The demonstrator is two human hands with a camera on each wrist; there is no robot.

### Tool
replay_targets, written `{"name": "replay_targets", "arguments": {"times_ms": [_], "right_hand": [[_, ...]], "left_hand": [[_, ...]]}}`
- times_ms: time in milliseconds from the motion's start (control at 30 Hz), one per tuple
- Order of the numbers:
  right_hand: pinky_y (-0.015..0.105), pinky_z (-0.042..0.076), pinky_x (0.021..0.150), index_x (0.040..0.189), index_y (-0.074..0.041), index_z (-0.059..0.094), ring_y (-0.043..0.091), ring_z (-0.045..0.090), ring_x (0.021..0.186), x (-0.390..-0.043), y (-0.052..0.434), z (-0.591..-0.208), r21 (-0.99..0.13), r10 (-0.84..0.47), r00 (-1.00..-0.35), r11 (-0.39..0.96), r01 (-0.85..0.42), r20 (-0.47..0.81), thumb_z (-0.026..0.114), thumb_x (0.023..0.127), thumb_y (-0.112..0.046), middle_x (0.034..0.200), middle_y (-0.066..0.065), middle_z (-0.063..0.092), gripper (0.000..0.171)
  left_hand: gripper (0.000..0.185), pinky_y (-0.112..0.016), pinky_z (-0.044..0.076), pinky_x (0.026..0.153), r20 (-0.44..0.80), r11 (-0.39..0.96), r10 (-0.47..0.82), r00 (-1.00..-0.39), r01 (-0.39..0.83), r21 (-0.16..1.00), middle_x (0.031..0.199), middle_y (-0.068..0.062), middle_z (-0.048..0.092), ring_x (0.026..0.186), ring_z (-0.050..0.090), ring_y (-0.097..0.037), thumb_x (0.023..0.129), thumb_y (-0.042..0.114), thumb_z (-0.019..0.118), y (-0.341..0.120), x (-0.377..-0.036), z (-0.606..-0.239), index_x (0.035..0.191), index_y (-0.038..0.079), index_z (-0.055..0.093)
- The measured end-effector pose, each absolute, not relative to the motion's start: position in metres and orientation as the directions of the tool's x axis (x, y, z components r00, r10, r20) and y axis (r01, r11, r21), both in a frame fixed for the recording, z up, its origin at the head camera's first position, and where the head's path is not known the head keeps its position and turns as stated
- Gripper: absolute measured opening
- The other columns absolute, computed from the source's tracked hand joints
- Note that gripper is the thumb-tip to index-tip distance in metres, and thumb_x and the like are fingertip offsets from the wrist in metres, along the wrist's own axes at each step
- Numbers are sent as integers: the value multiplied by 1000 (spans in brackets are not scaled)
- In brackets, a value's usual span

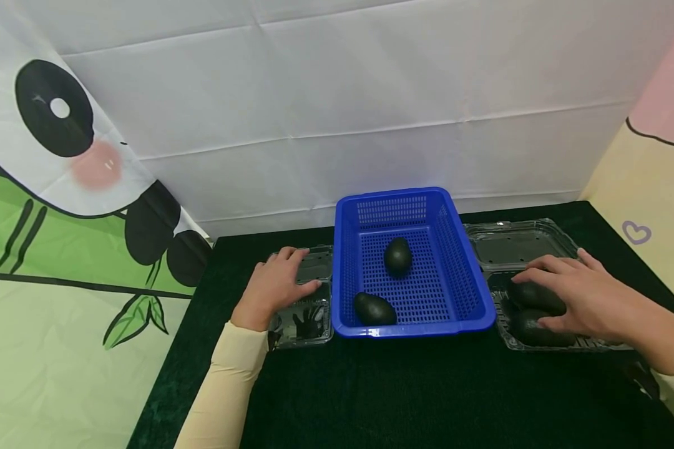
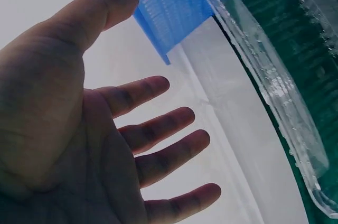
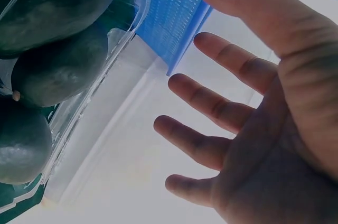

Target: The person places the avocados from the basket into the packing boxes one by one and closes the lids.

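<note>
Two dark avocados lie in the blue plastic basket [image 1: 345,268]: one avocado [image 1: 397,257] toward the middle, another avocado [image 1: 374,309] at the near left corner. My left hand [image 1: 278,280] hovers over the left clear plastic box [image 1: 317,337], fingers spread and holding nothing. Over the right clear box [image 1: 517,343] is my right hand [image 1: 581,293], its fingers loosely extended above the avocados in there. An avocado [image 1: 539,328] shows below the thumb, and a further avocado [image 1: 530,296] is partly hidden by the hand. In the right wrist view several avocados [image 3: 63,68] sit beside the empty palm.
Both clear boxes have their lids folded back toward the wall; the right lid [image 1: 519,243] lies flat beside the basket. A dark green cloth [image 1: 404,393] covers the table. A white sheet [image 1: 314,93] hangs behind, with printed cartoon sheets at either side.
</note>
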State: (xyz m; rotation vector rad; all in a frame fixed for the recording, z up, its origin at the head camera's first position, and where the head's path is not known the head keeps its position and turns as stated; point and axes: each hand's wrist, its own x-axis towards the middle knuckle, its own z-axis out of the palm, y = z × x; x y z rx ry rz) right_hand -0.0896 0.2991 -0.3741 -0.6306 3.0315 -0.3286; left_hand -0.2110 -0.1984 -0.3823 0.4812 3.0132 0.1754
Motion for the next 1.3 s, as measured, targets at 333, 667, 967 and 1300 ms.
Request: {"name": "replay_targets", "arguments": {"times_ms": [333,667,967,1300], "right_hand": [[83,9,108,131,-17,68,53,55,123,-89,301,-375,-217,-419,-906,881,-421,57,96,71,-31,134,20,59,67],[83,10,108,130,-16,69,53,55,122,-88,302,-375,-230,-414,-909,880,-415,55,96,72,-30,134,20,60,65],[83,9,108,129,-16,68,54,54,123,-88,302,-377,-231,-408,-912,883,-408,49,95,72,-30,133,21,59,64],[84,11,107,128,-17,69,53,56,121,-85,304,-380,-220,-419,-905,878,-425,80,96,72,-30,131,19,61,63]], "left_hand": [[80,-66,37,111,29,907,414,-910,415,67,156,-19,44,139,46,-41,93,58,69,-171,-199,-359,155,13,46],[81,-65,33,114,22,853,522,-853,522,10,159,-15,43,141,46,-39,92,61,68,-140,-185,-347,157,18,44],[80,-62,32,116,-13,793,608,-794,608,-51,160,-11,42,143,44,-34,92,64,66,-111,-185,-352,157,22,45],[82,-64,12,121,-74,722,689,-721,691,-16,163,-4,39,150,34,-31,87,57,78,-91,-184,-361,157,29,46]]}}
